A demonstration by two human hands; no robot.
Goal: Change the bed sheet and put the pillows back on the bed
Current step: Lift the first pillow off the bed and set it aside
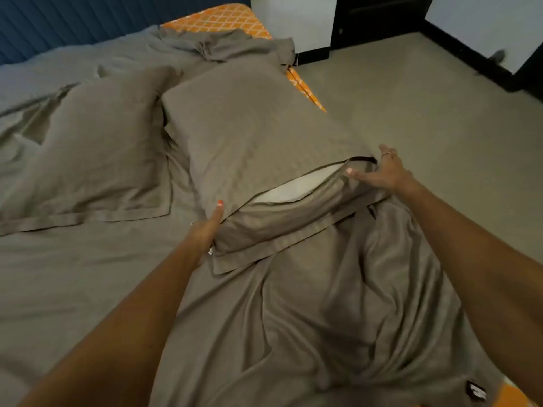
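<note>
A grey-brown pillow (252,133) lies on the bed at the right side, its case gaping at the near end so the white inner pillow (291,193) shows. My left hand (209,223) grips the pillow's near left corner, thumb on top. My right hand (382,171) holds the near right corner of the case, fingers curled round the fabric. A second grey pillow (97,142) lies flat to the left. The grey sheet (88,274) covers the mattress, bunched in folds (338,304) near me.
The orange patterned mattress (217,19) shows at the far corner and along the right edge. A blue headboard wall (58,22) runs along the back. Beige floor (426,107) lies to the right, with a dark doorway (379,19) beyond.
</note>
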